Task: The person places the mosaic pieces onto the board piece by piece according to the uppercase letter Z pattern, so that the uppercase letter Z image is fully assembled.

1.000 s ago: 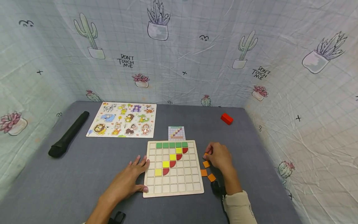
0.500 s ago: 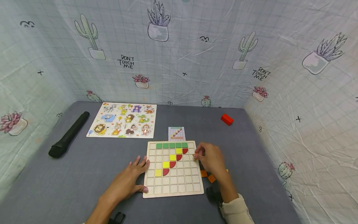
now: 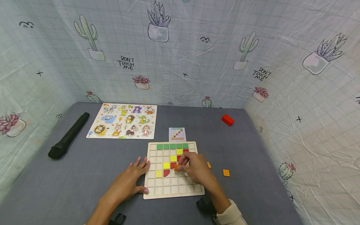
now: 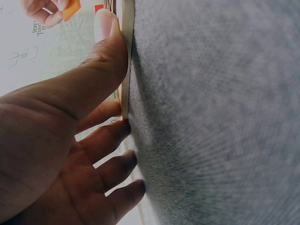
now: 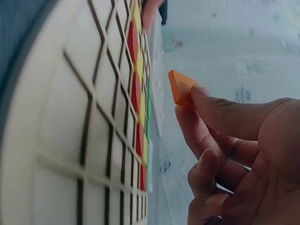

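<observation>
A wooden grid board (image 3: 174, 190) lies on the table with a row of green squares (image 3: 172, 146) and a diagonal of yellow squares (image 3: 167, 166) and red quarter-circle pieces (image 3: 166, 172). My left hand (image 3: 126, 179) rests at the board's left edge, fingers spread and thumb on the rim. An orange square tile (image 5: 180, 89) is pinched between thumb and forefinger of my right hand (image 3: 198, 170), above the middle of the board. In the right wrist view the tile is tilted and apart from the grid. The right hand hides some cells and red pieces.
Loose orange tiles (image 3: 226, 172) lie right of the board, partly behind the right forearm. A small pattern card (image 3: 177, 134) touches the far edge. Behind are an animal puzzle board (image 3: 122, 121), a black microphone-shaped object (image 3: 69, 136) and a red block (image 3: 227, 120).
My right hand has picked up an orange tile from the right side and carried it left over the board. One loose tile now lies farther right. The left hand has stayed still.
</observation>
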Tool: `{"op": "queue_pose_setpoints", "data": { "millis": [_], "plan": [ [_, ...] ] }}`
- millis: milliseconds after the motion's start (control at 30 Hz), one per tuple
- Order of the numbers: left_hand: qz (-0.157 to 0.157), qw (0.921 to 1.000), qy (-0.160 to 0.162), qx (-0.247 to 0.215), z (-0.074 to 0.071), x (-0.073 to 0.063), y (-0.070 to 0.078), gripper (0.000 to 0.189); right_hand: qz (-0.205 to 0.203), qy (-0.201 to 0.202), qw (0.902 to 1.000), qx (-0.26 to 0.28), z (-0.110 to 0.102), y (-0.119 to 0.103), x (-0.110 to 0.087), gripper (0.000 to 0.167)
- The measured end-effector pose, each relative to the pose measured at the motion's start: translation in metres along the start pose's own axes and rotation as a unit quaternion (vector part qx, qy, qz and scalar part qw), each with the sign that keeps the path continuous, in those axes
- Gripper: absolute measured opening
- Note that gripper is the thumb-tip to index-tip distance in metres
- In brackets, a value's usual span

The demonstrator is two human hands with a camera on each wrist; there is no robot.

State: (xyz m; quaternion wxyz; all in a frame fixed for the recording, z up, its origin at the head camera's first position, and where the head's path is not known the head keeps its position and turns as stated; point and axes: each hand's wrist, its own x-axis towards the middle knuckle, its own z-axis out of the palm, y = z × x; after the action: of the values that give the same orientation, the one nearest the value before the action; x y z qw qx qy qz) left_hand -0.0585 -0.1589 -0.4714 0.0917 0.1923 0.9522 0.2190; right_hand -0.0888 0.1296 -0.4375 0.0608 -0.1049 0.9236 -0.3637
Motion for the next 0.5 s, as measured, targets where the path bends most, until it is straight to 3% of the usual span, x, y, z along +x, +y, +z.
{"op": "queue_pose_setpoints", "data": {
  "millis": [333, 500],
  "plan": [
    [0.003, 1.0000, 0.000, -0.003, 0.001, -0.002, -0.001, 0.106, -0.017, -0.034, 0.9992, -0.010, 0.031, -0.015, -0.004, 0.025],
    [0.014, 0.9998, 0.010, -0.007, 0.000, -0.003, -0.001, 0.105, -0.015, -0.032, 0.9991, -0.022, 0.044, -0.023, -0.003, 0.025]
  ]
}}
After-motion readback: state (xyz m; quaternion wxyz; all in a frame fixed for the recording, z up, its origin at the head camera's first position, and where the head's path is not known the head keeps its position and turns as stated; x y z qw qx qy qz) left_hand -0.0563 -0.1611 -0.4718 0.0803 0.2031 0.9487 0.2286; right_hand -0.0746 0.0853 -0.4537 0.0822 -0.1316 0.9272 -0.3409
